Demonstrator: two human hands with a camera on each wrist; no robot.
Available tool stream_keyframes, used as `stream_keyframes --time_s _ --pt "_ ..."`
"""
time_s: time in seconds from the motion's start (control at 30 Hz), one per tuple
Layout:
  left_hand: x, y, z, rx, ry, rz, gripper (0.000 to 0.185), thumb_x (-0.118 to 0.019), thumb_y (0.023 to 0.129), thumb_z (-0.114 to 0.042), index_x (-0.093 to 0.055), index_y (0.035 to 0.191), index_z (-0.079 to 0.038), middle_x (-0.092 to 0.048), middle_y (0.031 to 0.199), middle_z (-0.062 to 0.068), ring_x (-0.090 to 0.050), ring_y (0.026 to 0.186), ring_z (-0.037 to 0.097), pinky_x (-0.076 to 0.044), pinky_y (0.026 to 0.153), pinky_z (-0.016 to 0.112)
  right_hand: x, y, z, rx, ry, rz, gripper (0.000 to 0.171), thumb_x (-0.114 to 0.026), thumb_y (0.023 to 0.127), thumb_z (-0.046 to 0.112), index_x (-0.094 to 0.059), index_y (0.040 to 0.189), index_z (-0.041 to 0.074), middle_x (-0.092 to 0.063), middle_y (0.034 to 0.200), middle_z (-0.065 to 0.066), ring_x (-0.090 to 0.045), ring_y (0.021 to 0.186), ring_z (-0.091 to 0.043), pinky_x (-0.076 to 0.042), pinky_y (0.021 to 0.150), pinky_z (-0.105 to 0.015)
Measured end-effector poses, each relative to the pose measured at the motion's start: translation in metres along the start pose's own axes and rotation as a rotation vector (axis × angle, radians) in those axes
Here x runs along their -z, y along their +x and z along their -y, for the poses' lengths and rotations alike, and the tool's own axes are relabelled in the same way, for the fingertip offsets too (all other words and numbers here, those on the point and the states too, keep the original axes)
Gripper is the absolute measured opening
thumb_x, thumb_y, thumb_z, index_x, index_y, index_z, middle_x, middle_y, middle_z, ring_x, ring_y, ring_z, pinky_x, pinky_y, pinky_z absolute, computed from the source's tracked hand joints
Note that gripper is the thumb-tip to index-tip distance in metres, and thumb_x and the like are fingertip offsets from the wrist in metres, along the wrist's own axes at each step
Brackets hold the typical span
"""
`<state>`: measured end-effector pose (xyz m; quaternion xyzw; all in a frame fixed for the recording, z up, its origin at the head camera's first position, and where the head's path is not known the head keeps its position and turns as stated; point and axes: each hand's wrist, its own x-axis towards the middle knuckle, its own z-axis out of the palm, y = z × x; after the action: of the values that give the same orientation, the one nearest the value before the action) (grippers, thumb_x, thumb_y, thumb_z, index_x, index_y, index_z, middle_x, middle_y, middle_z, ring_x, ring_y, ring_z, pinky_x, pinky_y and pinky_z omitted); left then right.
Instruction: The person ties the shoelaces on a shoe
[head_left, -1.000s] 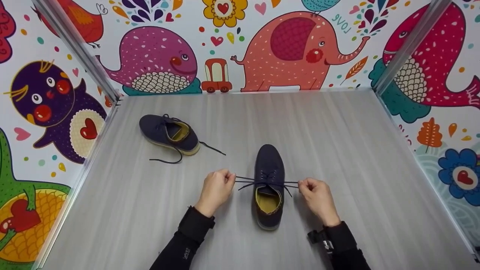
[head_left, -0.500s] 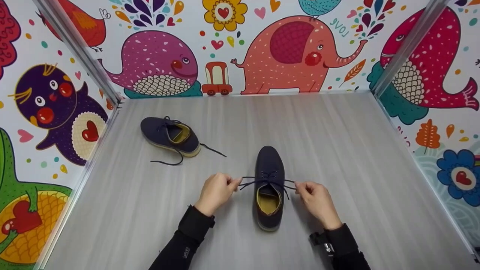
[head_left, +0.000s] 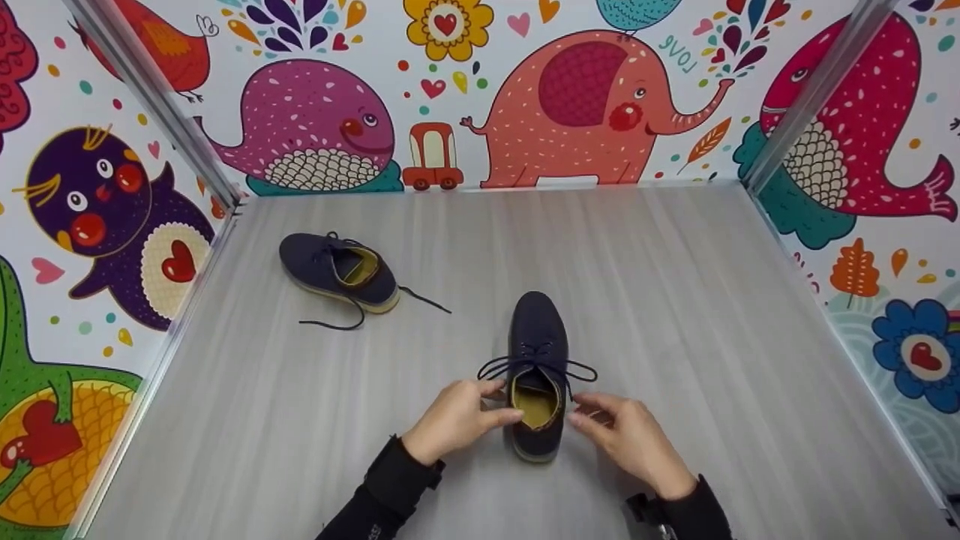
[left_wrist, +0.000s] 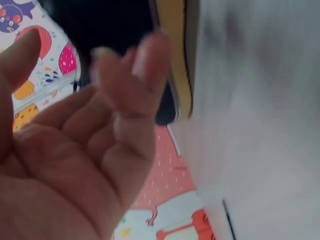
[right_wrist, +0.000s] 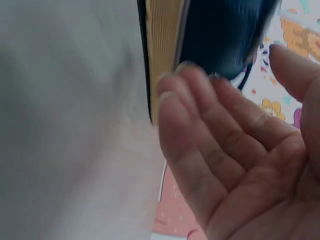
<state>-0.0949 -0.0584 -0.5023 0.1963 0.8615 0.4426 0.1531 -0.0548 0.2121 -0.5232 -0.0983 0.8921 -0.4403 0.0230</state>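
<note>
A navy lace-up shoe [head_left: 538,319] with a yellow lining stands toe-away on the grey board, its dark shoelace [head_left: 582,370] tied in a bow with a loop out to each side. At the shoe's left flank is my left hand [head_left: 459,416], thumb and fingers apart, thumb tip overlapping the rim of the opening. My right hand [head_left: 631,436] is beside the right flank, fingers loosely bent with nothing in them. Both wrist views show open palms, with fingertips close to the pale sole [right_wrist: 162,45]. The heel end points toward me.
A second navy shoe [head_left: 304,259] lies at the back left, its loose lace ends trailing on the grey board [head_left: 675,262]. Cartoon-printed panels [head_left: 450,90] wall the back and both sides, with metal strips at the corners.
Both hands have let go of the lace loops they were pulling outward and come nearer to the shoe's heel end, fingers spreading. The bow's loops now rest loose at either side.
</note>
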Motion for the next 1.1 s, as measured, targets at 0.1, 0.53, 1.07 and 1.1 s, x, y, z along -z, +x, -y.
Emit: stream_keyframes --time_s 0.1,0.53,1.07,1.1 --pt "-0.005 0.000 0.001 -0.021 -0.025 0.012 0.064 -0.075 0.088 -0.039 -0.059 0.133 0.003 -0.063 0.128 0.014 -0.058 0.120 0.024 -0.045 0.100 0.040 -0.009 -0.006 0.004 0.028 0.055 0.055 0.058 -0.070 0.091 0.042 -0.061 0.130 -0.001 -0.070 0.113 -0.012 -0.070 0.093 -0.025 -0.056 0.080 -0.037" --pt "-0.016 -0.001 0.001 -0.044 -0.122 -0.025 0.057 -0.076 0.088 -0.031 -0.059 0.135 -0.002 -0.069 0.118 0.009 -0.064 0.097 0.013 -0.051 0.081 0.033 -0.028 -0.016 0.023 0.027 -0.115 -0.065 0.081 -0.077 0.082 0.048 -0.052 0.139 -0.004 -0.070 0.113 -0.017 -0.070 0.091 -0.027 -0.055 0.077 -0.042" --pt "-0.023 0.010 -0.004 -0.075 -0.131 -0.030 0.051 -0.075 0.089 -0.027 -0.061 0.134 -0.005 -0.069 0.121 0.007 -0.065 0.103 0.012 -0.051 0.086 0.032 -0.024 -0.008 0.021 0.009 -0.088 -0.069 0.085 -0.080 0.080 0.044 -0.049 0.141 -0.006 -0.069 0.119 -0.014 -0.069 0.096 -0.027 -0.054 0.081 -0.042" --pt "-0.023 0.013 -0.004 -0.074 -0.136 -0.032 0.050 -0.075 0.090 -0.025 -0.061 0.133 -0.004 -0.068 0.121 0.007 -0.065 0.105 0.013 -0.051 0.087 0.032 -0.022 -0.006 0.020 0.007 -0.083 -0.062 0.084 -0.080 0.080 0.043 -0.049 0.141 -0.006 -0.068 0.119 -0.015 -0.070 0.096 -0.026 -0.054 0.082 -0.042"
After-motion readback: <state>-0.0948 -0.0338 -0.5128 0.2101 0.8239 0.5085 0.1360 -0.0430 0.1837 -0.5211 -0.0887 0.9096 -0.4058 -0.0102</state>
